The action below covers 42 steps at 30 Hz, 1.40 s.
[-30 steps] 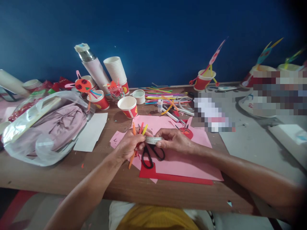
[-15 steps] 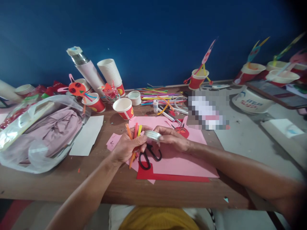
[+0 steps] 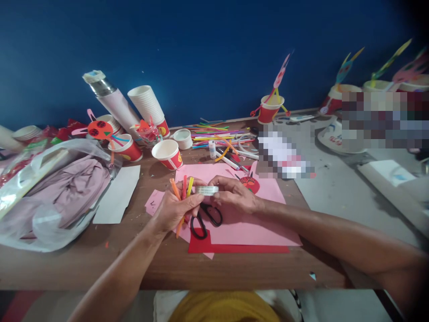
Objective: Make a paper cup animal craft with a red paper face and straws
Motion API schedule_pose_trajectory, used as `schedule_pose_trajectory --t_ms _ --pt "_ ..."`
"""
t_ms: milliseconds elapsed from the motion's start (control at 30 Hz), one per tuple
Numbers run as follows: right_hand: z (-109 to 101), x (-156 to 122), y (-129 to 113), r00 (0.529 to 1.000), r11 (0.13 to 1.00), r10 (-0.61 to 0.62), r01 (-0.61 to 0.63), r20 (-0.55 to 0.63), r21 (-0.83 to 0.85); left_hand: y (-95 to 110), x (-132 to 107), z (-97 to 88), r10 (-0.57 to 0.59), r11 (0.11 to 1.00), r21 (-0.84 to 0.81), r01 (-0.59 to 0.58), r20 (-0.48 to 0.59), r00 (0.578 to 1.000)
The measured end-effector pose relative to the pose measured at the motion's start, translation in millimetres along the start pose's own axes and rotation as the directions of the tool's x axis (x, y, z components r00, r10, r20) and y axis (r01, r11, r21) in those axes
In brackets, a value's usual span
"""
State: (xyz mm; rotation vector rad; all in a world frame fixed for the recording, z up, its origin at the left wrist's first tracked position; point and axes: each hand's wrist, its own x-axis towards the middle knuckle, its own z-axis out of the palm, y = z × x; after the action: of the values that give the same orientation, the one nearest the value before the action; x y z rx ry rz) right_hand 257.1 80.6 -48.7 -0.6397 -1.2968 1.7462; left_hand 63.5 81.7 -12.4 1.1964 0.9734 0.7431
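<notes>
Between both hands is a small roll of clear tape (image 3: 207,191), held edge-on above the pink paper (image 3: 258,226). My left hand (image 3: 169,209) pinches its left side. That same hand also grips orange, red and yellow sticks (image 3: 174,189), whose lower ends come out below the fingers. My right hand (image 3: 238,197) has its fingertips closed on the roll's right side. Under the hands lie black-handled scissors (image 3: 199,227), their blades hidden. A red paper face (image 3: 250,184) rests just beyond my right hand, and red paper (image 3: 248,248) shows under the pink sheet.
Beyond the hands stand a paper cup (image 3: 167,155), a cup stack (image 3: 149,107) and a flask (image 3: 110,98). Coloured pipe cleaners (image 3: 221,132) and a small glue bottle (image 3: 212,150) lie at the back. A plastic bag (image 3: 53,210) fills the left; a decorated cup (image 3: 270,111) is back right.
The roll of tape has been tilted and now appears flatter, edge-on. Both hands keep hold of it. The whole view has shifted slightly.
</notes>
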Motion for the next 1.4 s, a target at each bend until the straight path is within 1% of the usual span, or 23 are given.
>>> schedule_pose_trajectory --t_ms 200,367,433,533,600,800,967,1133,1200,1267,1400 --pt "0 -2 -2 0.998 0.994 0.019 -0.025 0.058 0.105 4 0 -2.5 -0.057 0.993 -0.1 0.061 0.049 0.997" --pt "3 -2 -5 0.996 0.993 0.076 -0.08 0.048 0.084 2 1 -4.9 -0.066 0.984 -0.158 0.079 0.082 0.994" --pt "4 -2 -3 0.994 0.988 0.104 -0.108 0.036 0.109 1 1 -4.3 -0.067 0.985 -0.156 0.08 0.087 0.994" --pt "6 -3 0 0.992 0.982 0.128 -0.13 0.024 0.136 0 0 -1.5 -0.058 0.993 -0.094 0.066 0.078 0.995" --pt "5 -2 1 0.992 0.985 0.125 -0.126 0.02 0.114 -2 0 0.6 -0.043 0.998 -0.051 0.047 0.071 0.997" --pt "2 1 -4 0.993 0.992 0.115 -0.115 -0.016 -0.047 -5 2 3.9 -0.012 1.0 -0.007 0.013 0.053 0.998" --pt "2 1 -3 0.99 0.987 0.132 -0.136 -0.051 -0.081 -4 2 7.1 -0.025 1.0 -0.012 0.025 0.028 0.999" --pt "3 1 -10 0.995 0.995 0.101 -0.101 0.011 -0.001 0 4 9.3 -0.01 0.994 -0.11 0.011 0.011 1.0" --pt "3 2 -11 0.996 0.995 0.093 -0.093 0.01 0.022 1 4 9.1 -0.009 0.989 -0.147 0.012 0.022 1.0" --pt "4 2 -9 0.996 0.995 0.094 -0.094 0.001 0.044 1 4 8.9 -0.006 0.987 -0.16 0.011 0.035 0.999" --pt "5 1 -1 0.995 0.993 0.098 -0.098 0.002 0.067 0 4 9.8 0.013 0.99 -0.14 -0.011 0.019 1.0"
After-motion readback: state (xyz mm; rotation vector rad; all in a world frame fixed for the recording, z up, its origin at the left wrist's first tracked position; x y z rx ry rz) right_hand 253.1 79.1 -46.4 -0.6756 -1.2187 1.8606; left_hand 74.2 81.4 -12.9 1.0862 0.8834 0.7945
